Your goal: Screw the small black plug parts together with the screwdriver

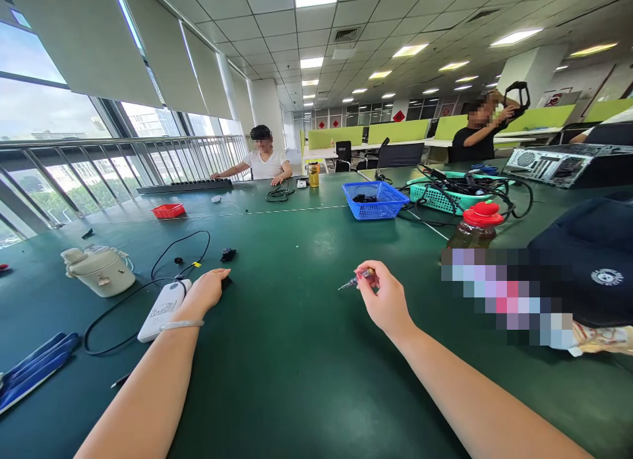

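My right hand (pixel 383 297) is closed in a pinch around a small screwdriver (pixel 352 283), its thin metal tip pointing left just above the green table (pixel 297 353). On the left, my left hand (pixel 210 289) is closed, and a small black piece (pixel 226 282) shows beyond its fingers; its kind is hidden. A white power bank (pixel 165 310) lies beside my left wrist, with a black cable (pixel 111 307) looped around it. Just past my left hand sits another small black part (pixel 228 254).
A cream bottle bag (pixel 101 271) and blue gloves (pixel 39 370) lie left. A blue basket (pixel 376 208), a teal basket of cables (pixel 420 195), a red-lidded bottle (pixel 479 218) and a dark cap (pixel 588 248) occupy the right. Two people are across the table.
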A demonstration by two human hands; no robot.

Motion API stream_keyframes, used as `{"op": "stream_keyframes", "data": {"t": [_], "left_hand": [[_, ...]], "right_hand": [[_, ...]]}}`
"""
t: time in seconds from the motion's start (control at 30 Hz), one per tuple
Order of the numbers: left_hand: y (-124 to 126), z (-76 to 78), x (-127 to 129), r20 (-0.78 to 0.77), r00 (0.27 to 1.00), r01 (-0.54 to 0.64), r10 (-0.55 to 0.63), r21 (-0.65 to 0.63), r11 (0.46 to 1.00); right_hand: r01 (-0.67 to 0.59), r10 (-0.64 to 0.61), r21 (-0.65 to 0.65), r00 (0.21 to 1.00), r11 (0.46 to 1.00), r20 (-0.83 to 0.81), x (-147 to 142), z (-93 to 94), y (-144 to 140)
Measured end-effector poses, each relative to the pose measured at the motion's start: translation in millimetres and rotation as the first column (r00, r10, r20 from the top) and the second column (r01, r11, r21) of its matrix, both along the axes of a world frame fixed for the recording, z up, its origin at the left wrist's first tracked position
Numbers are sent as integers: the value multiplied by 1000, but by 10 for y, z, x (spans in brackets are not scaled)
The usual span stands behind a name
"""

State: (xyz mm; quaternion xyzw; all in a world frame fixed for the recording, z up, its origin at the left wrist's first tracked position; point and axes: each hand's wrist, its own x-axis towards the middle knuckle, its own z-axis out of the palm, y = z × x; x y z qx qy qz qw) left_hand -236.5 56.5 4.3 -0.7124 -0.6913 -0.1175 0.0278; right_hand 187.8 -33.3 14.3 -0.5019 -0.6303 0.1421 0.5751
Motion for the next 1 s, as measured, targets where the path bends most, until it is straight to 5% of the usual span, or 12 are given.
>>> {"op": "stream_keyframes", "data": {"t": [0.2,0.33,0.43,0.7,1.0], "left_hand": [[-105,164,180,-115,981,-151,156,49,987],[-243,286,226,-282,899,-304,334,145,942],[-286,276,191,-360,833,-415,419,95,905],[-227,144,121,-292,880,-420,374,-113,901],[-198,81,77,-288,886,-387,363,-32,921]], "right_hand": [[-4,4,1,1000,1000,4,-3,11,-14],[-8,8,5,1000,1000,-1,-1,8,-9],[-14,14,3,1000,1000,-1,-1,6,-2],[-7,7,8,1000,1000,-9,-1,9,-8],[-6,6,11,1000,1000,-3,-1,-3,5]]}}
